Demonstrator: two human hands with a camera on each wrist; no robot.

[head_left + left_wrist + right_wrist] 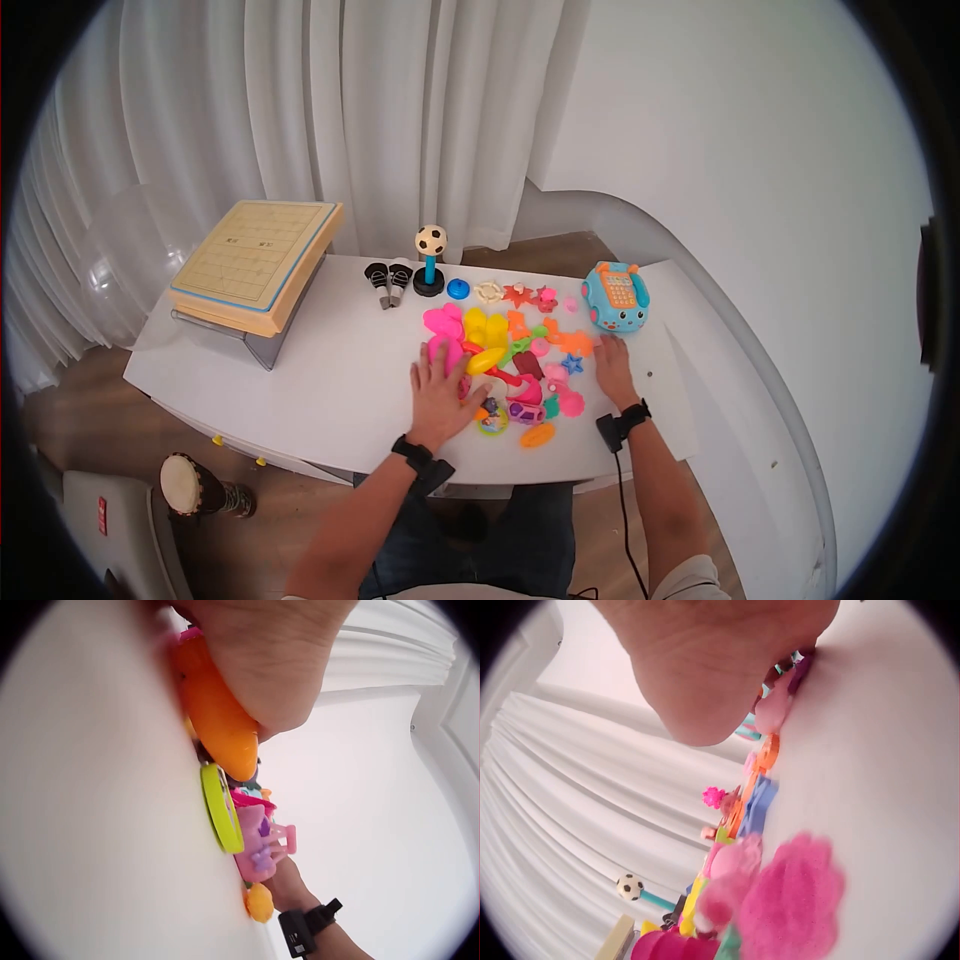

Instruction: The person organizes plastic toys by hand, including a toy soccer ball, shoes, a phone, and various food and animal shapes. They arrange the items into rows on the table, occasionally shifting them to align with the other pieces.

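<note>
Spread fingers of my left hand [440,398] rest on the left side of a heap of colourful plastic toys, over a bright pink piece [443,352]. Beneath its palm in the left wrist view lies an orange toy [217,709], close to a lime-green ring [223,814] and a pink-purple toy [259,847]. My right hand [615,372] lies at the heap's right edge, near an orange piece [575,342] and a blue star [571,363]; its fingertips are partly hidden in the right wrist view. A pink shell-shaped piece [795,900] stands nearest that camera. A yellow oval [487,360] lies between the hands.
A toy telephone [616,298] stands at the back right of the white table [330,400]. Along the back are a football on a post [431,242], small black-and-white shoes [388,282] and a blue cap [458,289]. A game board [255,255] sits at left.
</note>
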